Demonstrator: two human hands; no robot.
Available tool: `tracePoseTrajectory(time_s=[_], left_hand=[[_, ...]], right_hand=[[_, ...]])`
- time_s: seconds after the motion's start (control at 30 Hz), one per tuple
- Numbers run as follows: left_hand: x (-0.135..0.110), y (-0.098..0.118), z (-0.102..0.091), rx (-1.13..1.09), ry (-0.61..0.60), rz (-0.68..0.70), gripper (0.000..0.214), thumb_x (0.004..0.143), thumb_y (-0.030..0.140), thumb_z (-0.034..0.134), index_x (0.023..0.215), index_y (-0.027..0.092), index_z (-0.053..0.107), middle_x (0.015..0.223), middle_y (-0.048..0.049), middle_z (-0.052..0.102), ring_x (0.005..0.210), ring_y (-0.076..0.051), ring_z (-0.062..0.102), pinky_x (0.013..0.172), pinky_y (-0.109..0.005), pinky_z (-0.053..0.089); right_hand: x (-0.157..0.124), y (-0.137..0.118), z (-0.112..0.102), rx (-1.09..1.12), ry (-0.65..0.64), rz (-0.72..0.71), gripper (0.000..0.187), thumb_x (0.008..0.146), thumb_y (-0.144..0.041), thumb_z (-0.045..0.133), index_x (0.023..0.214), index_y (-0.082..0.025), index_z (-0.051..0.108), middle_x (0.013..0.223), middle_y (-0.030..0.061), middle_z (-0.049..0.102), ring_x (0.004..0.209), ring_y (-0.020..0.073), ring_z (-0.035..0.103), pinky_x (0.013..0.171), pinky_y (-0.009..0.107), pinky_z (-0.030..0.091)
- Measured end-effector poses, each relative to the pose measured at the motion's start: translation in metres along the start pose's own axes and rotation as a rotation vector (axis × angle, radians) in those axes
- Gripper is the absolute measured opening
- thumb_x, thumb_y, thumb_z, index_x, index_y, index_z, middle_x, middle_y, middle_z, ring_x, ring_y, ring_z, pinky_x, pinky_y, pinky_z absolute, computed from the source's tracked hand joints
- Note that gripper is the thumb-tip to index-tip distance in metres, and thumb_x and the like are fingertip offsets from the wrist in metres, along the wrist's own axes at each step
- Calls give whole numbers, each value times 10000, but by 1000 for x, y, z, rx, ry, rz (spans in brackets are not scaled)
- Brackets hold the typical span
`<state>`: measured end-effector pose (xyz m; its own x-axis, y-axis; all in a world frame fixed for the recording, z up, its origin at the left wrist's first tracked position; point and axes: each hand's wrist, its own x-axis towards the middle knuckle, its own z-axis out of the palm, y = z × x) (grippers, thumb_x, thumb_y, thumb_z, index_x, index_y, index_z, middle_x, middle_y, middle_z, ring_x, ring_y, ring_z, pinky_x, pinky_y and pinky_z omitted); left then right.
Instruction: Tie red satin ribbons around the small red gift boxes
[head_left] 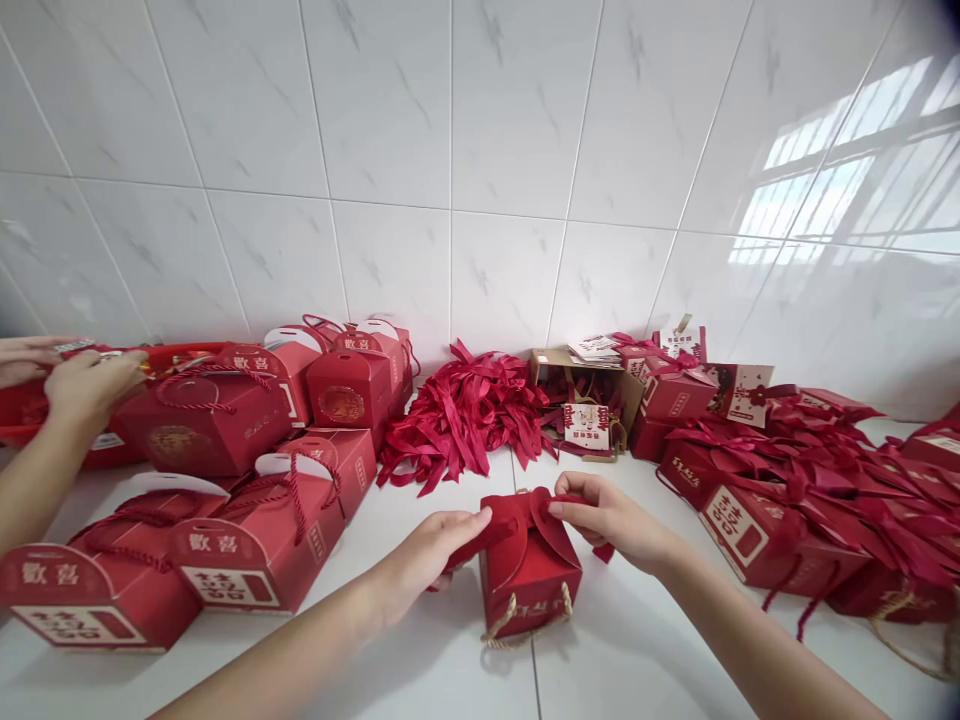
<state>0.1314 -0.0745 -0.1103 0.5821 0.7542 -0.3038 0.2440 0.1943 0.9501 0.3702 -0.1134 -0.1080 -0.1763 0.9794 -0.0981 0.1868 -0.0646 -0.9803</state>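
A small red gift box (531,575) with a beige rope handle stands on the white tiled floor in front of me. My left hand (427,560) is closed on the box's left top flap. My right hand (607,515) pinches the right top flap and a red ribbon at the box's top. The flaps are curved and meet between my fingers.
Several larger red handled boxes (247,545) lie at the left. A heap of red ribbons (465,415) sits by the wall, beside an open cardboard carton (592,400). Finished ribboned boxes (780,490) pile at the right. Another person's hands (82,385) work at the far left.
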Motion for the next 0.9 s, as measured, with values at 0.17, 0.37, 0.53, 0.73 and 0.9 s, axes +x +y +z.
tracePoseTrajectory(time_s=[0.17,0.37,0.53,0.73,0.9], left_hand=[[2,-4,-3,111,36,68,470,757,595,540,617,193,341,532,79,263,505,-82,196,480,-244,135],[4,-10,-10,140,53,91,469,738,571,581,611,193,334,527,85,265,497,-76,200,476,-235,146],[10,-16,-12,115,-20,100,481,737,572,586,606,198,314,528,84,251,496,-78,198,468,-234,142],[27,-28,-10,107,-63,263,465,759,544,585,591,194,329,515,76,257,497,-79,218,479,-238,150],[30,-32,-13,107,-54,247,452,769,507,594,585,192,326,505,77,264,484,-75,228,472,-234,152]], right_hand=[[-14,-4,-4,-111,26,-44,216,792,-397,564,848,-212,467,563,-85,265,500,77,229,450,199,191],[-13,20,-10,-306,384,-123,269,825,-414,422,667,-196,420,599,-37,295,540,110,270,489,245,216],[0,49,-10,-563,494,-44,463,846,-481,395,539,-192,205,533,-26,195,519,114,174,501,281,155],[7,68,14,-586,476,-55,465,852,-471,401,521,-189,236,510,-6,298,514,126,223,498,282,179],[3,74,18,-517,480,-41,456,868,-472,369,536,-193,229,515,-12,282,514,120,229,496,278,189]])
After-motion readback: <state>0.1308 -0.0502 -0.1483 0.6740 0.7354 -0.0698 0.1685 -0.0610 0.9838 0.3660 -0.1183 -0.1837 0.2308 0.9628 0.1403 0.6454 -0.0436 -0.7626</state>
